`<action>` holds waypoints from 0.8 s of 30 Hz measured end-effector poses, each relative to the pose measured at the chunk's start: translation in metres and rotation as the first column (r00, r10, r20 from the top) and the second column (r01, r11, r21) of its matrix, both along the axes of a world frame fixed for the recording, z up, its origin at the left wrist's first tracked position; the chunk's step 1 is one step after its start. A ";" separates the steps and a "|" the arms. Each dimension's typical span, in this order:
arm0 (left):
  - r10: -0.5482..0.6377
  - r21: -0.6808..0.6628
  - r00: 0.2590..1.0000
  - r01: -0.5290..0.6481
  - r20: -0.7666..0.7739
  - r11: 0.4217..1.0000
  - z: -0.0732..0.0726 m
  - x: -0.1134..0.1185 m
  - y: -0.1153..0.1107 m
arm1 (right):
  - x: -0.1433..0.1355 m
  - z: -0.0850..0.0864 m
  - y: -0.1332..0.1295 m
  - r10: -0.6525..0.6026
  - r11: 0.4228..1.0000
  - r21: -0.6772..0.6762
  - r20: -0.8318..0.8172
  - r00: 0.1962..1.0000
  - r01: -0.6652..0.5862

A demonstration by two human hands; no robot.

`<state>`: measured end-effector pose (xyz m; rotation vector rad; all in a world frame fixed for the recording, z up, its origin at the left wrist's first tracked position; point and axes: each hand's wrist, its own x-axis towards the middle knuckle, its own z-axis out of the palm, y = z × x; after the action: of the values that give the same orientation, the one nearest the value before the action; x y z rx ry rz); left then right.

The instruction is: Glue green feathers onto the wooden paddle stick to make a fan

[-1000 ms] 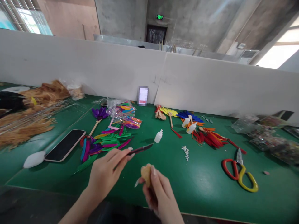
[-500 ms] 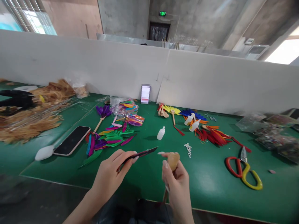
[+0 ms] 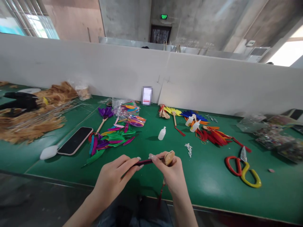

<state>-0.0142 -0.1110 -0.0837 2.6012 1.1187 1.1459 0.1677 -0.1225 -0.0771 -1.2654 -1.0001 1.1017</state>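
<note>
My left hand (image 3: 118, 173) is closed on a slim dark pointed tool (image 3: 144, 162), whose exact kind I cannot tell. Its far end reaches the fingertips of my right hand (image 3: 171, 168), and the tip is hidden there. Closed too, my right hand grips a wooden handle with a rounded tan head (image 3: 169, 157). Below that hand hangs a dark red tassel (image 3: 161, 192) from the handle's lower end. Beyond the hands stands a small white squeeze bottle (image 3: 162, 133). Small white beads (image 3: 188, 149) lie in a loose pile to its right.
Colourful feathers (image 3: 115, 138), a purple feather fan (image 3: 105, 112) and a phone (image 3: 75, 141) lie at left. Red-and-yellow scissors (image 3: 243, 168) and red feathers (image 3: 216, 136) are at right. A white partition (image 3: 118, 69) rises behind the green table (image 3: 208, 189).
The tool has come to the right hand, whose thumb and fingertips now meet its end. The tan head has tilted and moved slightly left and up.
</note>
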 end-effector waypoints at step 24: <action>0.512 -0.774 0.636 0.228 0.578 0.591 -0.089 -0.034 0.000 | 0.055 -0.053 -0.039 0.042 0.999 -0.043 0.628 0.777 -0.020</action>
<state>-0.0481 -0.1110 -0.1728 1.1030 1.2244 1.1744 0.2230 -0.1614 -0.1299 -1.7052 -1.5080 0.7126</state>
